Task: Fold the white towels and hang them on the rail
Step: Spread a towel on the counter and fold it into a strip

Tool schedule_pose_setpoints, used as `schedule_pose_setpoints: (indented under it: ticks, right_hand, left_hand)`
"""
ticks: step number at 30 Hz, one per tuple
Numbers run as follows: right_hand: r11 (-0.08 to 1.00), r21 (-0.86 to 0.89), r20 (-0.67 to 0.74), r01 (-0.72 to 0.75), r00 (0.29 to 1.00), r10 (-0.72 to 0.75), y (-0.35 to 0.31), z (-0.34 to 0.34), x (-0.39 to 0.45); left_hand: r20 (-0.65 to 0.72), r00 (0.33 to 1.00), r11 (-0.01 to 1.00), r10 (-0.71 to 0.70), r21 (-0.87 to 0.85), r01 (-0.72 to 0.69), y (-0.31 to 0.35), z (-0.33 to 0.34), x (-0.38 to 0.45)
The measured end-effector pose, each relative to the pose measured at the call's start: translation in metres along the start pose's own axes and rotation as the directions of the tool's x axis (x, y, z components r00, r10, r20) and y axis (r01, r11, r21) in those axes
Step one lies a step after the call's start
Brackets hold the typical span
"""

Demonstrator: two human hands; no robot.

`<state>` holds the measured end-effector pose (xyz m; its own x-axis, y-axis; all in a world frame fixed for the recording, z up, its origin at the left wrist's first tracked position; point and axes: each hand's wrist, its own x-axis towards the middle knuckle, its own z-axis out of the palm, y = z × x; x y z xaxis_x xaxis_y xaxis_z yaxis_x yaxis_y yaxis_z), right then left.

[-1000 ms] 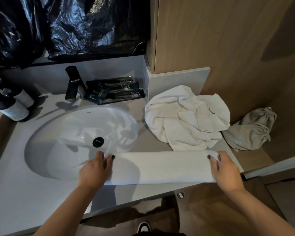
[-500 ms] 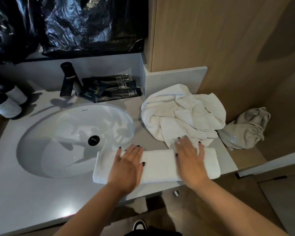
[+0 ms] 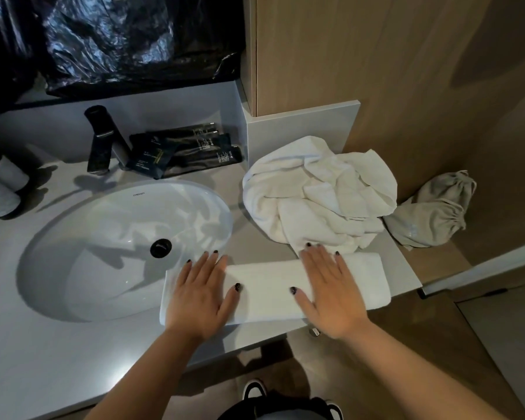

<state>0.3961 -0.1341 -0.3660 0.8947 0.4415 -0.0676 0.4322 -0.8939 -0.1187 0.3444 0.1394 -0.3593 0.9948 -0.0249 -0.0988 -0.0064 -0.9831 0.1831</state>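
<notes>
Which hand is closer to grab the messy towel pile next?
Probably the right hand. Its fingertips already touch the crumpled towel pile, while the left hand lies flat on the folded towel by the sink.

Your left hand and right hand are lying flat on the folded towel, which is sitting along the counter's front edge, overlapping the sink rim. The towel heap is lying behind it, the drawstring bag to its right, the faucet behind the sink.
</notes>
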Motion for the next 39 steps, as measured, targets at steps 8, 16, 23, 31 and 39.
schedule_pose_setpoints:
  ticks: [8,16,23,31,39]
  right_hand:
    - [0.977,-0.023,-0.025,-0.212,0.977,0.211,0.038,-0.004,-0.019]
    - [0.94,0.02,0.014,-0.342,0.94,0.341,0.042,-0.004,-0.006]
    - [0.932,0.042,0.032,-0.359,0.933,0.358,0.039,-0.011,0.0]
    - [0.764,0.347,0.05,-0.544,0.824,0.564,0.032,-0.02,-0.006]
    - [0.085,0.75,0.416,-0.656,0.568,0.711,0.066,-0.04,-0.011]
  left_hand:
    - [0.038,0.994,0.995,-0.103,0.016,0.102,-0.011,0.002,0.0]
    - [0.034,0.985,0.986,-0.167,-0.009,0.167,-0.014,-0.006,0.006]
    - [-0.009,0.985,0.985,-0.171,-0.036,0.171,-0.015,-0.004,0.006]
    - [-0.077,0.981,0.984,-0.177,-0.01,0.177,-0.01,-0.004,-0.001]
    - [-0.083,0.99,0.991,-0.117,0.048,0.121,-0.009,-0.006,-0.009]
